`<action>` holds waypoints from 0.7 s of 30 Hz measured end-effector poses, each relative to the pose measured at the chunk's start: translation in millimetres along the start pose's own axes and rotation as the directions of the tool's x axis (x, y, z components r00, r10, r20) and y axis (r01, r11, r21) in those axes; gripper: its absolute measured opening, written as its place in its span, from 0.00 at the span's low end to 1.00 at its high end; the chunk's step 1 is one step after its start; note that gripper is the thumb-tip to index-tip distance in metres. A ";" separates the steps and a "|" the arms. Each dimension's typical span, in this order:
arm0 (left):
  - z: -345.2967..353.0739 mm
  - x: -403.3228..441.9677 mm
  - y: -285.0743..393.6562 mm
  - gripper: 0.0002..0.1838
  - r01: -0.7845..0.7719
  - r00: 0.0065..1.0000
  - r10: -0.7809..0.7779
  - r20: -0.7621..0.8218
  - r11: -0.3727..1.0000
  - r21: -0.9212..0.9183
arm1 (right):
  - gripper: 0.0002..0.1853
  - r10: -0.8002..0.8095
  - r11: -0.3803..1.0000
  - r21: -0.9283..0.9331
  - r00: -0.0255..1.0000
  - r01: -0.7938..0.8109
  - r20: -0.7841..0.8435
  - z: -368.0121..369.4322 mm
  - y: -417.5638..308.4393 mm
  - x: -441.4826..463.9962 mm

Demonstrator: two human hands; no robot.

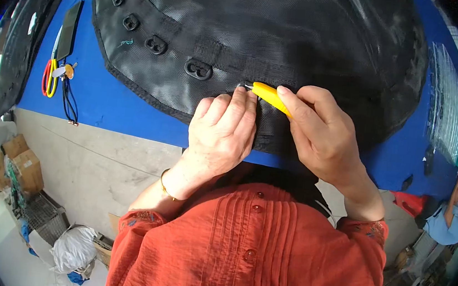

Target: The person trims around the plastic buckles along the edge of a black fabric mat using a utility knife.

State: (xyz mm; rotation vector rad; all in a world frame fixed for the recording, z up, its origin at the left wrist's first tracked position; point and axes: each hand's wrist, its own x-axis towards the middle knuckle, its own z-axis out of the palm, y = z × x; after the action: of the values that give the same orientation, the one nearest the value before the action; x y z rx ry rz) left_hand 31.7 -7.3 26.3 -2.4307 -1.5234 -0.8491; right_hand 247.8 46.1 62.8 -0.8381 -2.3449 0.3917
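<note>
Black mesh fabric [307, 34] with a dark woven edging covers much of the blue table. My right hand [322, 130] is wrapped round a yellow-handled tool [270, 97], whose thin metal tip points left onto the fabric. Beside that tip, my left hand [225, 126] lies on the fabric, fingers stretched forward and close together, pressing it down; nothing shows in its grip. Just left of the fingertips is a black plastic buckle [198, 69] on the fabric. Another black buckle [155, 45] and several more follow the curved band toward the upper left.
Scissors with red and yellow handles [50, 77], a black phone-like slab [69, 28] and keys on a cord [68, 90] lie on the blue table [104, 113] at left. Clear plastic strips [446, 99] are at right. A person in light blue [447, 222] is at far right.
</note>
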 end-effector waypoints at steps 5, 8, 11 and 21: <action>0.4 0.0 -0.9 0.21 -0.004 1.000 0.004 -0.005 1.000 0.006 | 0.24 -0.023 0.999 -0.027 1.000 0.023 0.020 3.8 2.2 1.0; 2.1 2.1 0.8 0.21 -0.006 1.000 0.006 -0.004 1.000 0.001 | 0.24 -0.019 0.999 -0.046 1.000 0.020 0.020 3.6 3.3 -1.9; 1.5 2.1 0.5 0.21 -0.004 1.000 0.004 -0.001 1.000 0.007 | 0.23 -0.024 0.997 -0.069 1.000 0.025 0.016 2.9 1.7 -3.3; 1.1 2.1 1.1 0.21 -0.014 1.000 0.014 0.015 1.000 0.016 | 0.27 0.017 1.000 -0.004 1.000 -0.017 -0.003 2.9 4.1 -7.3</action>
State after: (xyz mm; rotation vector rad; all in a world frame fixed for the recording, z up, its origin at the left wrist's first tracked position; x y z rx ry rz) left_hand 33.8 -5.7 26.6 -2.4392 -1.5104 -0.8143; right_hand 252.4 44.3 55.5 -0.8604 -2.3381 0.3921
